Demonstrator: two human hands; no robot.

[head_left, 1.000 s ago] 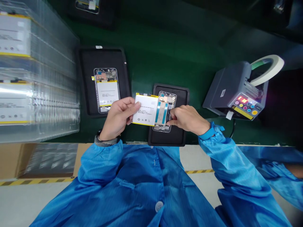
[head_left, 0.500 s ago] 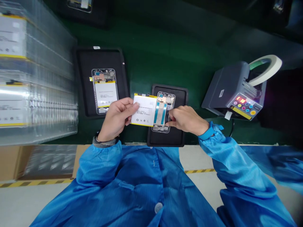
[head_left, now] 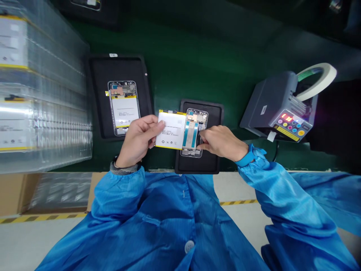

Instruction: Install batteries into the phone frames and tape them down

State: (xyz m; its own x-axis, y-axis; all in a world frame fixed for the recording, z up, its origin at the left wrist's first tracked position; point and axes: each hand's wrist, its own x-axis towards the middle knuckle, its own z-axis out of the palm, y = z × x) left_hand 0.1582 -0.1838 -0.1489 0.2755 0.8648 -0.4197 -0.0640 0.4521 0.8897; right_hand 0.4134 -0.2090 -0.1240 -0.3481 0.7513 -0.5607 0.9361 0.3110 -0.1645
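The left hand pinches a flat white, yellow-edged battery by one side, perhaps keeping its printed face uncovered; the right hand, its grip hidden, seemingly steadies the open, silver-rimmed phone frame beside it in a shallow black tray.

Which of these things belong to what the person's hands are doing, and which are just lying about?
In the job, it seems:
left hand, holding a white battery
right hand, at the open phone frame
black tray under that frame

Probably just lying about:
second phone frame, farther left
tape dispenser with tape roll
cardboard box
clear plastic stack, possibly supplies
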